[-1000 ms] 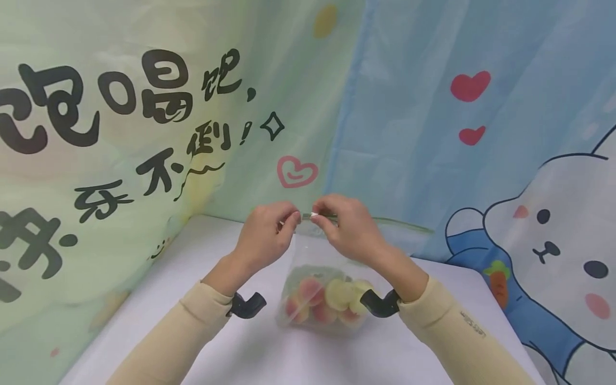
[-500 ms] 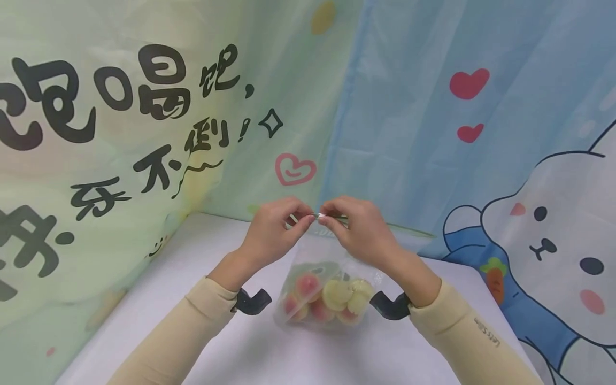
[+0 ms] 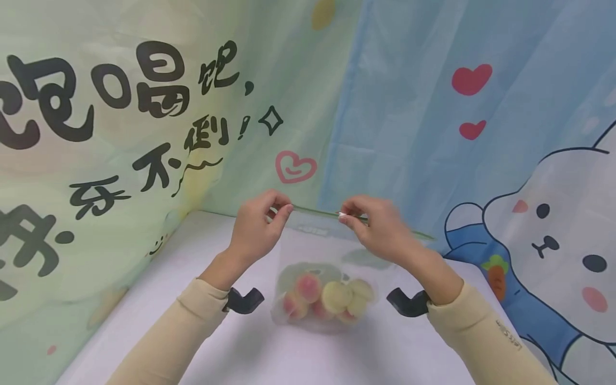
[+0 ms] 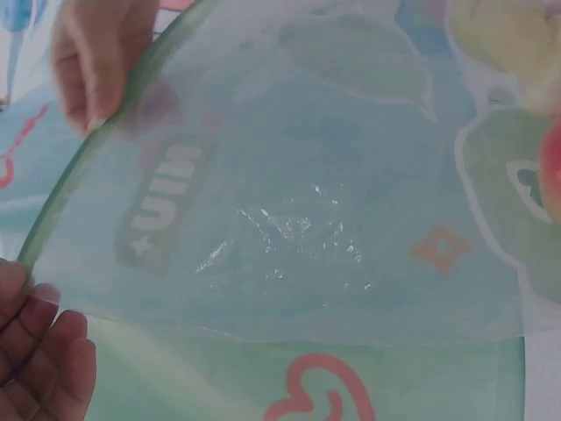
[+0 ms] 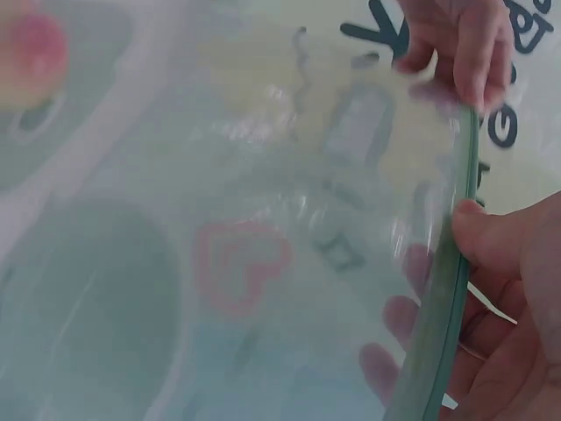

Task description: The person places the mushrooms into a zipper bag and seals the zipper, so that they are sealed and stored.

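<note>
A clear plastic zip bag (image 3: 313,248) hangs upright from both hands, its lower part on the table. Red-blushed peaches (image 3: 308,287) and pale yellow round fruits (image 3: 337,297) lie inside at the bottom. Along the top runs a green zip strip (image 3: 315,212). My left hand (image 3: 257,222) pinches the strip at its left end. Further right, my right hand (image 3: 382,227) pinches a small white slider (image 3: 342,215) on it. In the right wrist view, the right thumb (image 5: 482,232) presses the strip from one side, with fingertips showing through the plastic behind.
The white tabletop (image 3: 212,321) extends around the bag. A green printed curtain (image 3: 231,176) with black lettering stands behind at left, and a blue one (image 3: 409,133) with a rabbit picture at right. Black curved pieces (image 3: 245,300) sit at both wrists.
The hands have drawn apart after being nearly together. My right hand has moved right along with the white slider, my left hand a little left. More green strip shows between them.
</note>
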A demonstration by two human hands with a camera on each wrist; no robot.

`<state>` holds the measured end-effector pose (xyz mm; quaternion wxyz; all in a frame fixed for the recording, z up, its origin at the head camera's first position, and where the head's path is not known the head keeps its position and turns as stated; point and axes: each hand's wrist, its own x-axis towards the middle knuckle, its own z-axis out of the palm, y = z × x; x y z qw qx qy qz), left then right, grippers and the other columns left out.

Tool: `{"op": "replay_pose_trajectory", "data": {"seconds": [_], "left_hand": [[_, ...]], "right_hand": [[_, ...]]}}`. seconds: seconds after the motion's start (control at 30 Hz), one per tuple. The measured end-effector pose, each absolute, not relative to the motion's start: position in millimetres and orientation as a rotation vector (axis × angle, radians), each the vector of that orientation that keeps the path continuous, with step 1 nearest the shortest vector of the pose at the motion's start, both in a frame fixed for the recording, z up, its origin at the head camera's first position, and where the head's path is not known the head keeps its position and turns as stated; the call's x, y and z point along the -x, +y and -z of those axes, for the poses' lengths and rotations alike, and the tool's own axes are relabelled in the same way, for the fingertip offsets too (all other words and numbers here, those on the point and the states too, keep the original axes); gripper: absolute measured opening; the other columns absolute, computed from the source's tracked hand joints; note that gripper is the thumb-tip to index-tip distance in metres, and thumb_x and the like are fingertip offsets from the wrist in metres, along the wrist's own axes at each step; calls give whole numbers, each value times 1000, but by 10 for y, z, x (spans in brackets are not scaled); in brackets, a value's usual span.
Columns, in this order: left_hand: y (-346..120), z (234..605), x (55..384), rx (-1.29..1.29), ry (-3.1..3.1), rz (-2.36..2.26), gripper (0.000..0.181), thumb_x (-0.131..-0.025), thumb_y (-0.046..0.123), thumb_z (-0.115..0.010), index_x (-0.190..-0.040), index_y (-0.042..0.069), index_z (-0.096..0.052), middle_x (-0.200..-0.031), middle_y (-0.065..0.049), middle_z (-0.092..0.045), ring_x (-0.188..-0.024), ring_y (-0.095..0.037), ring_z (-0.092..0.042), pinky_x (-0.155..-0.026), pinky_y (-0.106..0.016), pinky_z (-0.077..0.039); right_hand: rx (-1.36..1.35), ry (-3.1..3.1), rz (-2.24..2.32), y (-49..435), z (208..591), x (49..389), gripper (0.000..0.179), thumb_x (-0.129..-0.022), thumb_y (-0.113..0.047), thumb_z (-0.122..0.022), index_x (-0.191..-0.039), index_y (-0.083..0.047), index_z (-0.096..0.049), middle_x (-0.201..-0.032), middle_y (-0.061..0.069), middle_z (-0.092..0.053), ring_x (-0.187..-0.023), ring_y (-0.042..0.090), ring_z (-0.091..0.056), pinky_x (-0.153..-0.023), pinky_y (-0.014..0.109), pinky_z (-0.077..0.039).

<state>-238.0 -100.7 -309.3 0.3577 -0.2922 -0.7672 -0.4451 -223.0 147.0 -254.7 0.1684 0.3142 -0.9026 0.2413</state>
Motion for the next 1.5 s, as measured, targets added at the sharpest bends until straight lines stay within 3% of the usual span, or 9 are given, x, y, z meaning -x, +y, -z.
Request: {"op": "replay_pose_trajectory", "data": {"seconds": [0.2, 0.47, 0.8, 1.07, 1.27, 1.5], "left_hand": [[-1078, 3123, 2382, 713, -1972, 1171, 2, -88, 3, -68, -89, 2, -67, -82, -5, -68, -74, -15, -65, -62, -29, -53], [-1164, 3158, 2413, 664, -1947, 1195, 2, -87, 1, -68, -87, 2, -66, -79, -6, -67, -70, -14, -63, -59, -29, -52], [-1252, 3207, 2463, 566, -1973, 1279, 4, -89, 3, -69, -86, 0, -67, -80, -8, -69, -72, -16, -62, -59, -21, -49], [-1258, 3202, 2409, 608, -2052, 1327, 6, -90, 6, -68, -88, 1, -67, -77, -5, -66, -70, -14, -59, -59, -23, -47], [-1292, 3200, 2261, 654, -2147, 1372, 5, -92, 8, -67, -93, 4, -66, -83, -3, -66, -77, -14, -60, -67, -29, -50], [-1254, 3189, 2286, 663, -2225, 1368, 15, -93, 11, -64, -108, 7, -66, -101, -4, -70, -93, -18, -66, -82, -36, -54]], "right_hand": [[-773, -2610, -680, 1835, 2626, 2216, 7, -92, -14, -68, -98, -11, -66, -93, 2, -67, -89, 19, -65, -81, 44, -54], [-674, -2691, -637, 2139, 2631, 2110, 12, -94, -16, -66, -104, -10, -67, -101, 6, -69, -98, 26, -65, -80, 49, -53], [-537, -2710, -576, 2461, 2703, 2019, 11, -93, -16, -67, -102, -10, -66, -94, 6, -68, -97, 33, -64, -80, 54, -52], [-519, -2688, -596, 2545, 2788, 1990, 12, -94, -17, -66, -102, -8, -67, -94, 7, -69, -94, 34, -66, -80, 55, -53], [-513, -2691, -624, 2604, 2853, 1925, 15, -93, -20, -67, -104, -10, -66, -95, 4, -70, -93, 31, -67, -80, 55, -52], [-566, -2652, -674, 2551, 2881, 1912, 26, -95, -21, -65, -116, -7, -65, -109, 11, -68, -99, 33, -66, -82, 57, -51]]}}
